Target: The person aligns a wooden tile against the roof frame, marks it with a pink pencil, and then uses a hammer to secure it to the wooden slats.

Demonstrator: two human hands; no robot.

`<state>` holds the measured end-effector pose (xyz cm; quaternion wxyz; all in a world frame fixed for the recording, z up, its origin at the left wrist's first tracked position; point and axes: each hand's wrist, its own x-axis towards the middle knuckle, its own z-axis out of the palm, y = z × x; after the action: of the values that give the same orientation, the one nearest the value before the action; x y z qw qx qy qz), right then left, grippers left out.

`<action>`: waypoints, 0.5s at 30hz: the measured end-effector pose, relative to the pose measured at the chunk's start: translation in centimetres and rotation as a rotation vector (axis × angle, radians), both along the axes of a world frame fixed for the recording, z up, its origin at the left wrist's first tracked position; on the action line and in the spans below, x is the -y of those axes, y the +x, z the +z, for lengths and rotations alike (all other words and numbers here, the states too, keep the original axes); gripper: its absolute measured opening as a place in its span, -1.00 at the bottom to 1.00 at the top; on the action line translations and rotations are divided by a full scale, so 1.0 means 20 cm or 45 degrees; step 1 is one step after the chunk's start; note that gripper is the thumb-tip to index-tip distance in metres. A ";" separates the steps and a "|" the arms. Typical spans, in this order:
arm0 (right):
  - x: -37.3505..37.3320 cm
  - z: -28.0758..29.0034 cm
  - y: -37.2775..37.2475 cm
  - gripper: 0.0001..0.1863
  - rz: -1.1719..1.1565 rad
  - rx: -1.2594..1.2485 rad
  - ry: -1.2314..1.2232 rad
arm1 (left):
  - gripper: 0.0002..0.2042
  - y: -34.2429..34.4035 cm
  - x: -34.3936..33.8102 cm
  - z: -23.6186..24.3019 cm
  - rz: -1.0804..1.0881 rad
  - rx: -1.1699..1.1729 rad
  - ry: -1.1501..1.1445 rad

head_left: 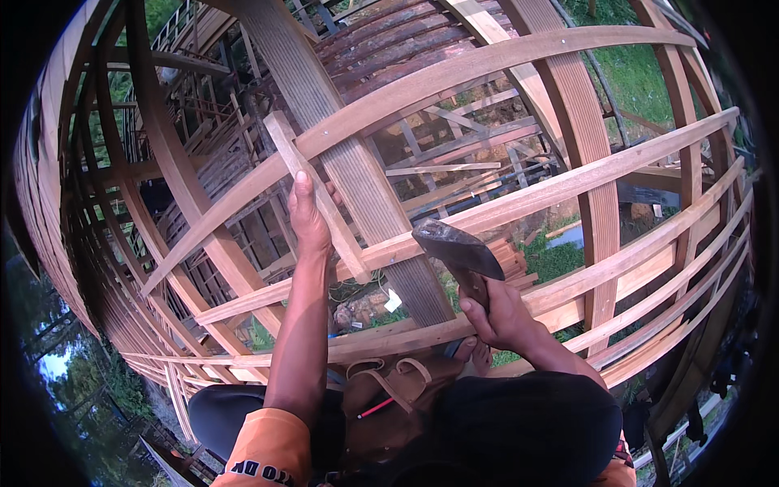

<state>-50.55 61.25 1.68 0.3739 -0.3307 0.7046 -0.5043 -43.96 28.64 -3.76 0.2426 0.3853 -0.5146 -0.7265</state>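
A short strip of wood (pixel 331 213) lies slantwise across two long roof battens, and my left hand (pixel 309 217) is closed round its middle. The thumb points up along the strip; the other fingers are mostly hidden. Its upper end rests by the upper batten (pixel 438 79), its lower end by the lower batten (pixel 519 206). In my right hand (pixel 505 315) is a hatchet (pixel 459 250) with a dark metal head and a wooden handle, held just above the lower batten. A wide grooved rafter (pixel 369 191) runs beneath both battens, between my hands.
More rafters (pixel 580 122) and battens (pixel 649 280) form an open timber frame with gaps to the ground below. Stacked planks (pixel 389 40) and scattered boards lie down there. A brown tool pouch (pixel 381 406) with a red pencil (pixel 376 407) sits at my waist. One bare foot (pixel 480 355) shows.
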 end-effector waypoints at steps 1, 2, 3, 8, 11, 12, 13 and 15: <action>0.00 0.00 0.03 -0.40 0.029 -0.043 -0.009 | -0.45 0.00 -0.01 0.00 -0.008 0.010 -0.019; 0.00 -0.04 0.07 -0.40 0.041 -0.057 -0.016 | -0.45 -0.01 -0.03 0.00 -0.014 0.016 -0.045; 0.00 -0.05 0.11 -0.41 0.052 -0.097 -0.023 | -0.46 -0.01 -0.03 0.04 -0.038 0.001 -0.053; 0.03 -0.03 0.22 -0.44 0.068 -0.304 0.072 | -0.54 -0.07 -0.01 -0.04 -0.084 -0.035 -0.148; 0.14 0.13 0.14 -0.46 0.080 -0.493 0.017 | -0.57 -0.08 -0.01 -0.02 -0.051 -0.108 -0.331; 0.18 0.21 0.14 -0.46 0.019 -0.633 -0.052 | -0.55 -0.08 0.02 -0.06 -0.011 -0.114 -0.361; 0.19 0.30 0.12 -0.51 -0.068 -0.476 -0.161 | -0.54 -0.07 0.05 -0.09 0.006 -0.128 -0.366; 0.32 0.54 0.14 -0.43 -0.336 -0.282 -0.820 | -0.50 -0.07 0.07 -0.19 0.054 -0.057 -0.416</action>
<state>-47.68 54.95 12.46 0.1036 -0.3906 0.5824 -0.7054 -45.37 27.22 -7.55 0.3286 0.3352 -0.6121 -0.6364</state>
